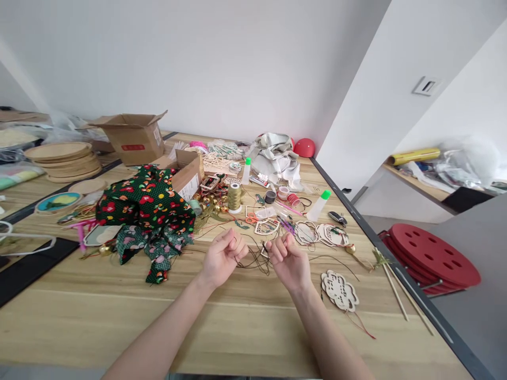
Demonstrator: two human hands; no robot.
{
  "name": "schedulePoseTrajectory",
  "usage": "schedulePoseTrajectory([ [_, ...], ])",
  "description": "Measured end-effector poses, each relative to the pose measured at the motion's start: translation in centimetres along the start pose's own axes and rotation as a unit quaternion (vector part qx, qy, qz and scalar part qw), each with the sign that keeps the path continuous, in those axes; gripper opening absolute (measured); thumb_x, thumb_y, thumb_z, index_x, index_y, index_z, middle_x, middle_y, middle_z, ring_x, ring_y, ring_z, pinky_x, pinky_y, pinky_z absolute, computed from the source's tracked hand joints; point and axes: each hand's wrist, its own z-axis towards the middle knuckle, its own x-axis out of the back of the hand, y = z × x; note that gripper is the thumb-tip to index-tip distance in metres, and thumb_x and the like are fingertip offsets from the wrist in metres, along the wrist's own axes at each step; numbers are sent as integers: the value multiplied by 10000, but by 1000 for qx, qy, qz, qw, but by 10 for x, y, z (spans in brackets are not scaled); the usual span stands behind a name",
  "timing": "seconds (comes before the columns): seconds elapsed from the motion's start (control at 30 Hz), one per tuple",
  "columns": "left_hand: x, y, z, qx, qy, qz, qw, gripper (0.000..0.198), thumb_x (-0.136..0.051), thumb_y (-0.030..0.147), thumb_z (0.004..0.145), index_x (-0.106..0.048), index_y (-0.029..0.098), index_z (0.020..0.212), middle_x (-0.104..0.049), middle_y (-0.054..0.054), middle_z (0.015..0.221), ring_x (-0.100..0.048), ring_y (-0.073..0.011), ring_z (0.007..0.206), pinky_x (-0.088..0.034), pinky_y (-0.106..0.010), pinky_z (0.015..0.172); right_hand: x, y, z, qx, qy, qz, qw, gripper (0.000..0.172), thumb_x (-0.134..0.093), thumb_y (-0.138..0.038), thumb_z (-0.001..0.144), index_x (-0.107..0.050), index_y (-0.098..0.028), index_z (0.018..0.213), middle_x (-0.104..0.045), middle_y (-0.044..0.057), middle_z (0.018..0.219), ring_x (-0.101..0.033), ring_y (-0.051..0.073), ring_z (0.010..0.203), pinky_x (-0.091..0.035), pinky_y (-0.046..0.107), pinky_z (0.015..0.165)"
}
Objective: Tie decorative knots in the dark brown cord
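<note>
Pinching a dark cord point(255, 262) between them, the left hand point(222, 257) and right hand point(288, 259) hang close together above the tabletop point(119, 316) — fingers curled shut on it; flowered cloth point(146, 211) lies left of them, a wooden cutout point(339, 289) right.

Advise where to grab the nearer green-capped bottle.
Take the bottle by its white body, mid-length, fingers across the width, coming from above. It seems to lie tilted with the cap pointing away. Small things crowd both its sides on the table, so a side approach looks tight.
</note>
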Motion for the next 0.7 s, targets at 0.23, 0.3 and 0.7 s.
schedulePoseTrajectory([
  [0.23, 0, 6, -1, -56, -19, 120, 991, 374, -591, 265, 819, -412, 143, 514, -291, 59, 458, -266, -66, 435, -254, -220, 466, 0, -6, 0, 31, -1, -74, 997, 264, -686, -270, 772, -481, -214, 616, -370, -79, 495, -343, 88, 439, -441, 337, 801],
  [0.3, 1, 3, -1, -63, -22, 170, 983, 393, -581, 280, 820, -374, 153, 512, -276, 66, 452, -256, -65, 428, -233, -220, 459, 0, -4, 1, 45, -10, -107, 993, 241, -674, -281, 783, -495, -219, 633, -421, -69, 514, -406, 105, 473, -437, 354, 795],
  [0.7, 3, -13, -1, 56, -15, 618, 784, 521, -355, 515, 888, -547, 158, 561, -507, 1, 494, -451, -124, 515, -317, -250, 552, 9, 9, -1, 95, -3, -313, 945, 228, -579, -336, 864, -547, -201, 684, -613, 2, 670, -476, 131, 582, -366, 254, 577],
])
